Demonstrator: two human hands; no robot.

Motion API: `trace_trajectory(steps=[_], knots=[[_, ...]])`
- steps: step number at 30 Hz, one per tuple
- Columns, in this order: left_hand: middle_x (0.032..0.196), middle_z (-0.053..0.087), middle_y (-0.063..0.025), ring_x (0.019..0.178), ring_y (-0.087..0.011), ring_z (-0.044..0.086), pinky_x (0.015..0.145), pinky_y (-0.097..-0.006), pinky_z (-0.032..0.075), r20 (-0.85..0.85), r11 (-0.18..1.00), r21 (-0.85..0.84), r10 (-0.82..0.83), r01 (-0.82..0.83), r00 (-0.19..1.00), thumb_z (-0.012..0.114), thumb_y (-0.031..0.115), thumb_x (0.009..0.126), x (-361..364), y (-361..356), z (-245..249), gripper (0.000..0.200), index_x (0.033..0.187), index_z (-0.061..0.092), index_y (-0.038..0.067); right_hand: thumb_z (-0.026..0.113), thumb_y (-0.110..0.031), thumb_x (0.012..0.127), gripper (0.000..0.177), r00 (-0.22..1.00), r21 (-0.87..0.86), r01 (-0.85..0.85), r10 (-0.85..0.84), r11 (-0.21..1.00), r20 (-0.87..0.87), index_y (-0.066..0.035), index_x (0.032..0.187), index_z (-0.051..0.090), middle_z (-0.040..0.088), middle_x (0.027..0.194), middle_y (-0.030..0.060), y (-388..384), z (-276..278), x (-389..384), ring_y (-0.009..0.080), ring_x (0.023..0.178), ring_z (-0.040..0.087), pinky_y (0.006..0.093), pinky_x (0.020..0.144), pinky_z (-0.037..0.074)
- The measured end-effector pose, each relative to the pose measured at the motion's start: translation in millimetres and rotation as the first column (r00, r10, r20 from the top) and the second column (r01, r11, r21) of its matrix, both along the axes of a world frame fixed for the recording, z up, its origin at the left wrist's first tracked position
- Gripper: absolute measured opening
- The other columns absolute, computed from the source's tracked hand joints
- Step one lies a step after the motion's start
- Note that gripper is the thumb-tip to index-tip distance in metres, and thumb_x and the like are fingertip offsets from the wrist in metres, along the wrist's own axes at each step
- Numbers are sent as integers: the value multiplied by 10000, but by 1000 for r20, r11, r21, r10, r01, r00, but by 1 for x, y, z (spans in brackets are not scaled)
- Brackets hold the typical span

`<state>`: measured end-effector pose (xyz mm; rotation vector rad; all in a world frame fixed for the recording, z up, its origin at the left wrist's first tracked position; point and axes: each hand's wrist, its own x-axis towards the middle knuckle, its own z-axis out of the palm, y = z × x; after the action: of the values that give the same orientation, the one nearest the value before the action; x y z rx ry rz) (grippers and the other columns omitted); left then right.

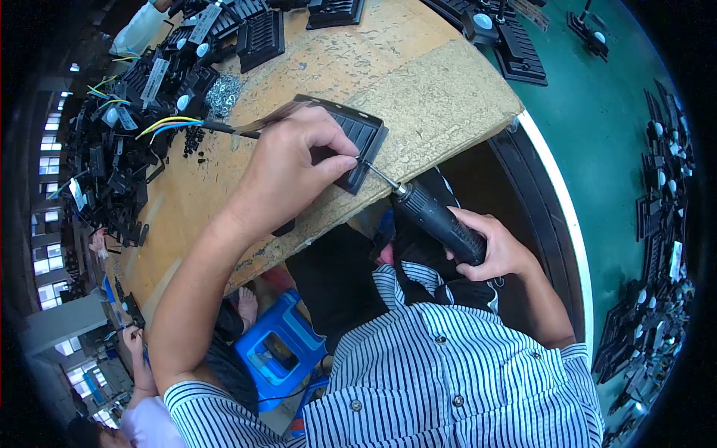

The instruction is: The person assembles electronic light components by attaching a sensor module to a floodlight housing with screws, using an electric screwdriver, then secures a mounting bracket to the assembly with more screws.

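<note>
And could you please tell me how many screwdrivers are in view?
1: the black screwdriver in the right hand, its tip beside the fingertips of the left hand, at the black panel. Others may be hidden among the piled parts.

I stretch the left arm [196, 299] forward, the left grip [293, 148] bringing thumb [340, 166] and index finger [337, 137] close together, while the bent right arm [549, 308] carries the right grip [499, 244], firmly curled.
</note>
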<state>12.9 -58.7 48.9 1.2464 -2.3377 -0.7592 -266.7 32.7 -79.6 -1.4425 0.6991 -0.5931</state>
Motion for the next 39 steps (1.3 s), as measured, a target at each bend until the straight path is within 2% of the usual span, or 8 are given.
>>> trace_trajectory(steps=[9, 14, 21, 23, 26, 32, 35, 39], knots=[[765, 586, -73, 751, -181, 556, 688, -294, 445, -8, 984, 171, 46, -44, 999, 702, 61, 717, 1, -9, -4, 88, 782, 676, 9, 667, -52, 617, 875, 996, 18, -21, 19, 1000, 83, -44, 1413, 306, 613, 836, 62, -1, -10, 3, 151, 762, 608, 311, 785, 499], [768, 584, -27, 754, -121, 532, 710, -255, 418, 48, 984, 174, 39, -46, 998, 701, 64, 742, -1, -9, -2, 76, 799, 677, 19, 674, -56, 624, 863, 977, 202, -77, 34, 976, 210, -46, 1409, 315, 605, 840, 52, -1, -12, 6, 141, 757, 593, 303, 767, 504], [854, 577, -28, 830, -139, 524, 765, -276, 415, -21, 971, 220, -90, 92, 996, 703, 50, 716, 7, -14, -1, 125, 832, 668, 20, 673, -59, 632, 839, 950, 228, -121, 46, 966, 309, -31, 1397, 328, 600, 831, 51, -1, -16, 8, 134, 756, 583, 293, 751, 506], [864, 570, -33, 852, -161, 526, 795, -302, 418, -24, 973, 166, -159, 161, 987, 719, 35, 681, 10, -13, -1, 188, 858, 657, 22, 672, -62, 634, 838, 953, 231, -126, 53, 965, 300, -25, 1396, 325, 598, 826, 51, -4, -15, 5, 134, 750, 582, 291, 749, 504], [856, 570, -46, 863, -198, 535, 827, -337, 421, 84, 967, 9, -255, 255, 963, 738, 3, 623, 5, -14, 4, 288, 891, 637, 29, 670, -68, 635, 835, 953, 252, -142, 64, 957, 295, -22, 1395, 327, 597, 825, 52, -6, -14, 1, 134, 745, 581, 288, 747, 503], [883, 594, -48, 891, -210, 546, 822, -329, 431, 125, 983, 87, -174, 164, 977, 744, -13, 602, -1, -9, 9, 322, 901, 640, 46, 671, -71, 625, 848, 965, 236, -152, 93, 960, 244, -34, 1400, 329, 598, 825, 52, -14, -12, -6, 135, 736, 582, 289, 746, 502], [875, 594, -43, 888, -205, 547, 811, -321, 436, 78, 977, 25, -211, 210, 974, 745, -11, 604, 3, -10, 2, 317, 901, 654, 54, 673, -69, 616, 863, 978, 190, -129, 93, 973, 186, -43, 1405, 326, 599, 825, 51, -16, -11, -12, 137, 730, 585, 291, 747, 503], [869, 591, -39, 884, -200, 546, 805, -317, 437, 94, 982, 71, -182, 176, 979, 742, -7, 617, 2, -10, 4, 309, 909, 668, 62, 674, -67, 603, 867, 990, 165, -97, 79, 981, 113, -46, 1401, 336, 602, 823, 52, -17, -2, -15, 141, 728, 596, 296, 747, 504]])
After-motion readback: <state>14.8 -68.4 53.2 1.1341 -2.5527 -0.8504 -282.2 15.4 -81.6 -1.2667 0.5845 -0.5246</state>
